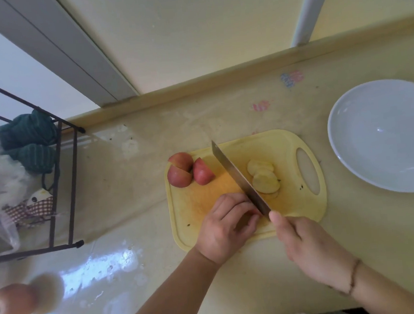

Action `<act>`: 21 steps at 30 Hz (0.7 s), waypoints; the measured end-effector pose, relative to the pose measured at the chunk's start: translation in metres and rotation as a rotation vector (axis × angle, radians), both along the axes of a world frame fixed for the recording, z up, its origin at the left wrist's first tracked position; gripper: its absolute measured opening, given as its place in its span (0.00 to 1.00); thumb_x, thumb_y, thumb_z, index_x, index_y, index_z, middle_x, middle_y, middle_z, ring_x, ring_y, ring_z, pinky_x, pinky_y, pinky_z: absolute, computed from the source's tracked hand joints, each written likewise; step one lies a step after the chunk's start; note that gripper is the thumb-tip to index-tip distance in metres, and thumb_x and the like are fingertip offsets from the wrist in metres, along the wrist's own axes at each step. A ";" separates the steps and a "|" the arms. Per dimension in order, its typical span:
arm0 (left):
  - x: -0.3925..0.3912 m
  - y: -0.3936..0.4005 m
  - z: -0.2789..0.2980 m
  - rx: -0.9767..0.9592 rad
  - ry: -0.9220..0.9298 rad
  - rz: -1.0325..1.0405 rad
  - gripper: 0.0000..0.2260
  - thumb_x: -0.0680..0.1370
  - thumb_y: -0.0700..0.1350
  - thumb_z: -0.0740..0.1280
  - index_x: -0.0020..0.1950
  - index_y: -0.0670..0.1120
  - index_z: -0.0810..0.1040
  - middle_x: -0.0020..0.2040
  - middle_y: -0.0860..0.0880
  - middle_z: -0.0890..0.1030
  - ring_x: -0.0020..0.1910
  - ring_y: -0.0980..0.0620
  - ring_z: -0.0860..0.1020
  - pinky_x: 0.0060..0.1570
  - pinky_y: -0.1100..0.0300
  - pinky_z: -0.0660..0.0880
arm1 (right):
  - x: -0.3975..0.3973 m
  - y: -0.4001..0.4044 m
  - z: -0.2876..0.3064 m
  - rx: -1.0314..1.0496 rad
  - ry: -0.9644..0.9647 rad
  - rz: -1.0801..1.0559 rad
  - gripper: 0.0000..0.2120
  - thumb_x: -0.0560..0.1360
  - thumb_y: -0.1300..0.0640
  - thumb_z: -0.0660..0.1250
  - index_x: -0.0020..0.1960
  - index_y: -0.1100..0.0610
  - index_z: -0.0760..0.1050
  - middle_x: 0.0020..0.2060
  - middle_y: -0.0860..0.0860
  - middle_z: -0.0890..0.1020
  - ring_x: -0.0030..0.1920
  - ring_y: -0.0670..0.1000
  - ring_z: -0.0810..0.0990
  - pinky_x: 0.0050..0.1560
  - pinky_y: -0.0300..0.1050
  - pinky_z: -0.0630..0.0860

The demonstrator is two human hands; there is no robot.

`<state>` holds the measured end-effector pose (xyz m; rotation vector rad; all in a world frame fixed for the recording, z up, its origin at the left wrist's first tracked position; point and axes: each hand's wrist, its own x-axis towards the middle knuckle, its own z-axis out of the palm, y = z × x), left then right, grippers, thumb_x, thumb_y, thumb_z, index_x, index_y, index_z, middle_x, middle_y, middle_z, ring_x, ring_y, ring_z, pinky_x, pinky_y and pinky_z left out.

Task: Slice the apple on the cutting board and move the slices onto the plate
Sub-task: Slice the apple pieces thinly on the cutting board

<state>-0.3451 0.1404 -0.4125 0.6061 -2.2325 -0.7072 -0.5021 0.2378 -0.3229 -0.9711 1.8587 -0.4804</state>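
Apple piece (253,212) under curled left hand (227,225); right hand (307,243) grips knife (240,179).

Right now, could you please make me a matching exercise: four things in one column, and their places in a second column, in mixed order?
Things:
1. long steel knife
2. pale cut apple slices
3. red uncut apple pieces
4. round white plate

Places:
A. far left part of the yellow plastic cutting board
B. on the counter, right of the board
C. held by the right hand
D. on the board, right of the blade

Pairs: 1-C, 2-D, 3-A, 4-B
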 end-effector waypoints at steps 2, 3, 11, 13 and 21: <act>0.000 0.000 0.000 -0.007 -0.005 0.008 0.07 0.74 0.37 0.77 0.50 0.38 0.83 0.51 0.45 0.80 0.52 0.49 0.80 0.56 0.59 0.78 | -0.009 -0.005 0.005 0.034 -0.073 -0.031 0.29 0.74 0.34 0.45 0.31 0.56 0.63 0.16 0.47 0.65 0.17 0.44 0.63 0.23 0.33 0.61; 0.000 0.001 0.001 -0.009 -0.012 0.014 0.07 0.74 0.37 0.77 0.50 0.38 0.83 0.51 0.44 0.81 0.52 0.49 0.80 0.56 0.59 0.78 | -0.012 -0.006 0.009 0.065 -0.114 -0.053 0.28 0.75 0.35 0.46 0.32 0.57 0.63 0.16 0.46 0.63 0.16 0.44 0.61 0.19 0.31 0.58; 0.001 0.003 0.002 0.003 -0.002 0.037 0.08 0.73 0.35 0.77 0.50 0.38 0.83 0.53 0.46 0.79 0.50 0.48 0.80 0.55 0.60 0.78 | 0.001 0.013 0.018 -0.030 0.028 0.006 0.35 0.67 0.24 0.41 0.30 0.56 0.63 0.21 0.50 0.68 0.24 0.45 0.64 0.31 0.45 0.67; 0.001 0.002 0.002 0.000 -0.008 0.035 0.08 0.73 0.35 0.77 0.50 0.37 0.83 0.52 0.45 0.80 0.50 0.47 0.80 0.54 0.58 0.79 | 0.003 0.020 0.023 -0.029 0.021 -0.002 0.39 0.63 0.20 0.39 0.30 0.56 0.63 0.23 0.51 0.70 0.24 0.45 0.66 0.31 0.43 0.67; 0.001 0.001 0.002 0.010 -0.028 0.013 0.07 0.74 0.35 0.77 0.50 0.36 0.84 0.50 0.43 0.82 0.51 0.47 0.81 0.52 0.54 0.80 | 0.007 0.026 0.029 0.001 0.064 -0.008 0.31 0.68 0.30 0.44 0.30 0.57 0.64 0.24 0.52 0.71 0.26 0.47 0.69 0.32 0.42 0.65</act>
